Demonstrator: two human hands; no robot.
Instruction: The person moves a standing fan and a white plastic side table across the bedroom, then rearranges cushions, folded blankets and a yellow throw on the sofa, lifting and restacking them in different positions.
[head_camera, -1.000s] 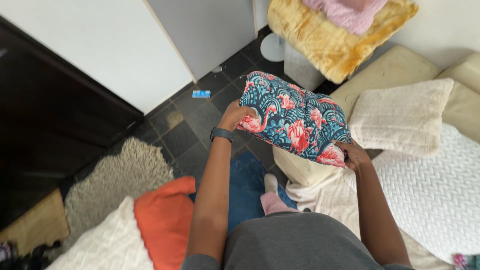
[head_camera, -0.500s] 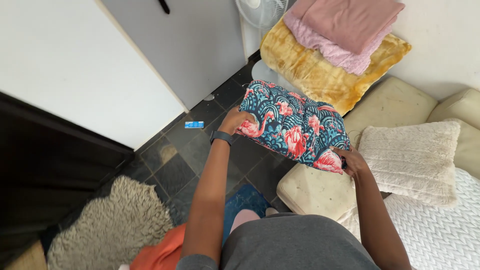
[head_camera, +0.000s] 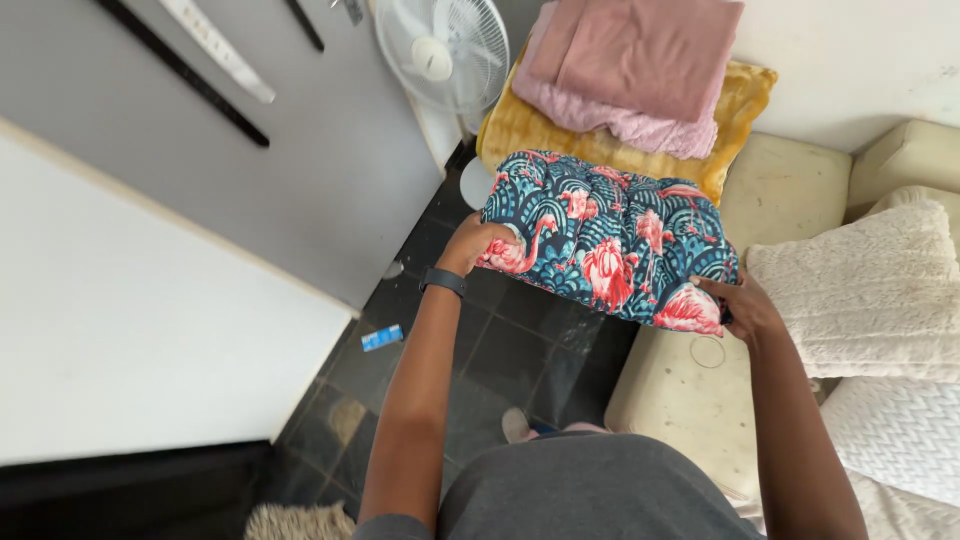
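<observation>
The cushion (head_camera: 610, 240) is dark blue with teal fan scallops and pink-red flamingos. Behind it, pink blankets (head_camera: 630, 70) top a mustard-yellow one (head_camera: 745, 100). The fluffy pillow (head_camera: 870, 290) is cream.

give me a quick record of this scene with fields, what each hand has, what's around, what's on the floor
left hand: left hand grips the left edge of the flamingo cushion
right hand: right hand grips its lower right corner
cushion: dark blue with pink flamingos, held in the air
wrist: dark watch band on the left wrist
behind: yellow blanket with folded pink blankets on top, white fan
right side: cream sofa, fluffy cream pillow
floor: dark tiles, small blue item
</observation>
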